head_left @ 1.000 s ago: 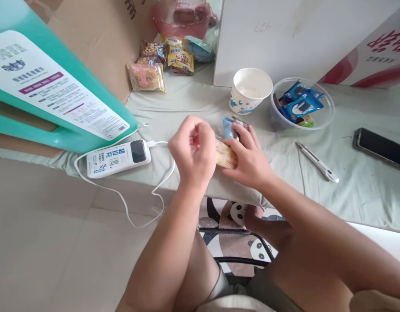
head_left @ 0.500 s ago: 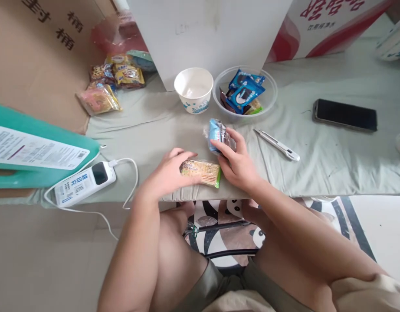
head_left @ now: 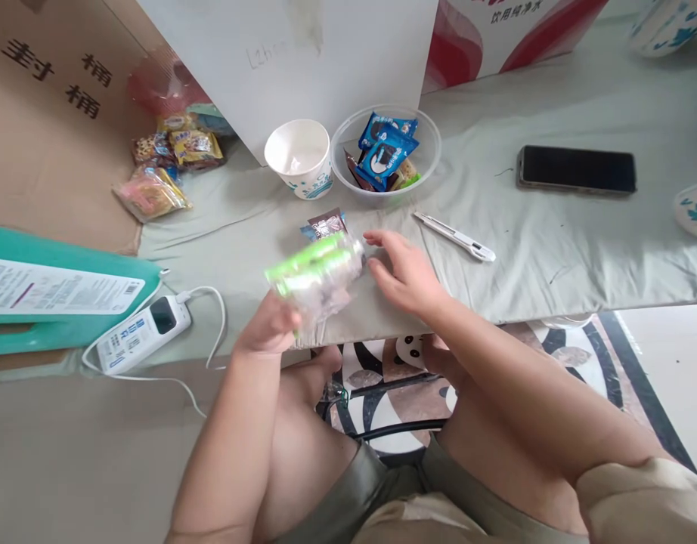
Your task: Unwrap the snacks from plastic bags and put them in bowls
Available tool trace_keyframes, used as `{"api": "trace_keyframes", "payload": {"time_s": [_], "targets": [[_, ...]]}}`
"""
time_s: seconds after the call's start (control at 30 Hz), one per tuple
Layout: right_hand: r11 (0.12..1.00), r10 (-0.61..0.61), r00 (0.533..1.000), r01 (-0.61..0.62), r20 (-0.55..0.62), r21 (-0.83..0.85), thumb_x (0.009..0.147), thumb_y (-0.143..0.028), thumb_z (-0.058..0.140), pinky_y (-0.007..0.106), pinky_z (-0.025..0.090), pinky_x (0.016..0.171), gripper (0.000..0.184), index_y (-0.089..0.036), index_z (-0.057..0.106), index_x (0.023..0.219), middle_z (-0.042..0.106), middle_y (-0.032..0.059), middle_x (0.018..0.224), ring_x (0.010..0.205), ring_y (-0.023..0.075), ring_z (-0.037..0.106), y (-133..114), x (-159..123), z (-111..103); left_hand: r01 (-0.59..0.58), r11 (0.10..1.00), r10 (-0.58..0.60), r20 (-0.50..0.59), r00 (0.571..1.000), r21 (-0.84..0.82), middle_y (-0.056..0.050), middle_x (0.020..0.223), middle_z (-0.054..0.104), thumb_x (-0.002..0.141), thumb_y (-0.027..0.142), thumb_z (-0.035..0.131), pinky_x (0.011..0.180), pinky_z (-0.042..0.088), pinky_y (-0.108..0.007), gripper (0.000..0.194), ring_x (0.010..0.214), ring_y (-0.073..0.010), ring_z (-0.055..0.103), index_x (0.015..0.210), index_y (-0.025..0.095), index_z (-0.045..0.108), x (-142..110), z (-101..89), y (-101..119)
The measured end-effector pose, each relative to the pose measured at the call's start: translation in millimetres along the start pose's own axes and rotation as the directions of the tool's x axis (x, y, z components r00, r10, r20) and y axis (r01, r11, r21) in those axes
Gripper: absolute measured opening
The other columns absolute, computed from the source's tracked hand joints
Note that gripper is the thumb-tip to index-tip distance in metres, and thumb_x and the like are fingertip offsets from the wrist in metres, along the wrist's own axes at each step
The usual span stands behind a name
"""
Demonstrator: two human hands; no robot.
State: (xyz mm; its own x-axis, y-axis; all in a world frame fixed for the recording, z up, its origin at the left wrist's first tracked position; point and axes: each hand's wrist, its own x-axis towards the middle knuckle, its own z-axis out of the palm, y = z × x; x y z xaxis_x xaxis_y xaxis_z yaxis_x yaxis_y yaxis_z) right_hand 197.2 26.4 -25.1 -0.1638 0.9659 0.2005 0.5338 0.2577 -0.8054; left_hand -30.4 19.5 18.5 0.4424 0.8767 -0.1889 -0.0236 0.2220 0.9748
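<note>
My left hand (head_left: 271, 325) is closed around the near left side of a cracker packet (head_left: 317, 272), held up off the cloth. The packet is blurred, showing a bright green band and clear plastic. My right hand (head_left: 408, 273) is just right of the packet, thumb and fingers apart and holding nothing. Behind the packet, small dark brown and blue snack packets (head_left: 327, 224) lie on the cloth, partly hidden by it. Farther back stand a white paper cup (head_left: 300, 162) and a clear plastic bowl (head_left: 431, 155) with blue snack packets (head_left: 389, 155) in it.
To the right lie a white utility knife (head_left: 456, 236) and a black phone (head_left: 577, 169). At the left are a white power bank (head_left: 144, 336) with a cable, a green jug (head_left: 59, 291) and several wrapped snacks (head_left: 156, 195). Cardboard boxes (head_left: 326, 68) line the back.
My left hand has lifted and turned the cracker packet. My right hand has let go of the blue and brown packets, which now lie on the cloth. The view has shifted.
</note>
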Motion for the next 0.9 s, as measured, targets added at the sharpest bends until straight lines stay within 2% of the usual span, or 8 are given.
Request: {"api": "trace_keyframes", "payload": {"time_s": [0.07, 0.17, 0.33, 0.4, 0.53, 0.67, 0.8, 0.9], "targets": [[0.992, -0.012, 1.0, 0.015, 0.026, -0.125, 0.091, -0.024, 0.046, 0.054, 0.047, 0.11, 0.053, -0.011, 0.055, 0.142, 0.066, 0.0205, 0.138, 0.131, 0.0354, 0.058, -2, 1, 4, 0.025, 0.989, -0.03, -0.035, 0.999, -0.143, -0.013, 0.105, 0.076, 0.07, 0.081, 0.067, 0.076, 0.062, -0.047, 0.077, 0.105, -0.0372, 0.073, 0.118, 0.021, 0.069, 8, 8.8, -3], [0.969, 0.01, 0.995, 0.014, 0.096, -0.245, 0.088, -0.021, 0.049, 0.061, 0.037, 0.117, 0.062, -0.006, 0.051, 0.148, 0.065, 0.022, 0.141, 0.145, 0.0422, 0.045, -9, 7, 15, 0.085, 0.928, -0.103, -0.03, 0.994, -0.363, -0.014, 0.103, 0.078, 0.071, 0.074, 0.068, 0.078, 0.065, -0.048, 0.071, 0.107, -0.0388, 0.074, 0.115, 0.018, 0.07, 18, 18.1, -4], [0.966, -0.107, 0.932, 0.18, 0.347, -0.186, 0.083, -0.022, 0.057, 0.072, 0.024, 0.12, 0.062, -0.025, 0.055, 0.145, 0.063, 0.0108, 0.147, 0.153, 0.0429, 0.034, -14, 19, 24, 0.142, 0.895, -0.163, -0.013, 0.987, -0.423, -0.012, 0.105, 0.077, 0.062, 0.066, 0.079, 0.075, 0.067, -0.047, 0.072, 0.108, -0.0394, 0.074, 0.116, 0.019, 0.068, 20, 19.6, -6], [0.965, -0.13, 0.947, 0.189, 0.293, -0.184, 0.086, -0.018, 0.051, 0.068, 0.028, 0.12, 0.053, -0.024, 0.061, 0.137, 0.065, 0.0099, 0.143, 0.15, 0.0394, 0.04, -11, 20, 16, 0.129, 0.898, -0.176, -0.075, 0.982, -0.421, -0.009, 0.103, 0.076, 0.062, 0.056, 0.082, 0.069, 0.066, -0.04, 0.066, 0.105, -0.035, 0.075, 0.116, 0.022, 0.066, 19, 18.0, -8], [0.938, -0.062, 0.997, 0.046, -0.035, -0.345, 0.091, -0.021, 0.046, 0.054, 0.047, 0.104, 0.036, -0.017, 0.068, 0.121, 0.072, 0.0157, 0.12, 0.117, 0.0339, 0.063, 6, 11, -19, 0.12, 0.916, -0.203, -0.186, 0.961, -0.383, -0.003, 0.099, 0.072, 0.067, 0.042, 0.08, 0.061, 0.062, -0.032, 0.054, 0.09, -0.0243, 0.073, 0.115, 0.025, 0.062, 21, 17.5, -12], [0.809, 0.102, 0.948, -0.256, -0.303, -0.529, 0.087, -0.03, 0.056, 0.057, 0.047, 0.095, 0.038, -0.016, 0.065, 0.121, 0.068, 0.0197, 0.115, 0.107, 0.0375, 0.061, 34, -2, -57, 0.088, 0.958, -0.153, -0.228, 0.961, -0.271, -0.001, 0.108, 0.069, 0.071, 0.036, 0.078, 0.068, 0.063, -0.035, 0.055, 0.09, -0.0216, 0.071, 0.121, 0.03, 0.056, 27, 15.7, -17], [0.702, 0.234, 0.932, -0.359, -0.278, -0.614, 0.083, -0.027, 0.058, 0.055, 0.047, 0.092, 0.027, -0.017, 0.068, 0.107, 0.066, 0.0205, 0.115, 0.108, 0.0388, 0.06, 49, -10, -68, -0.029, 0.988, -0.034, -0.399, 0.916, -0.151, -0.004, 0.117, 0.069, 0.067, 0.031, 0.084, 0.069, 0.06, -0.033, 0.056, 0.096, -0.0229, 0.07, 0.115, 0.029, 0.055, 33, 1.3, -21], [0.751, 0.187, 0.956, -0.287, -0.225, -0.595, 0.086, -0.026, 0.054, 0.048, 0.047, 0.087, 0.02, -0.02, 0.065, 0.102, 0.069, 0.017, 0.106, 0.1, 0.0345, 0.062, 40, -10, -63, -0.084, 0.994, 0.04, -0.499, 0.866, -0.065, -0.007, 0.125, 0.067, 0.068, 0.031, 0.083, 0.068, 0.058, -0.03, 0.057, 0.101, -0.0242, 0.07, 0.12, 0.03, 0.057, 35, -11.7, -23]]}}
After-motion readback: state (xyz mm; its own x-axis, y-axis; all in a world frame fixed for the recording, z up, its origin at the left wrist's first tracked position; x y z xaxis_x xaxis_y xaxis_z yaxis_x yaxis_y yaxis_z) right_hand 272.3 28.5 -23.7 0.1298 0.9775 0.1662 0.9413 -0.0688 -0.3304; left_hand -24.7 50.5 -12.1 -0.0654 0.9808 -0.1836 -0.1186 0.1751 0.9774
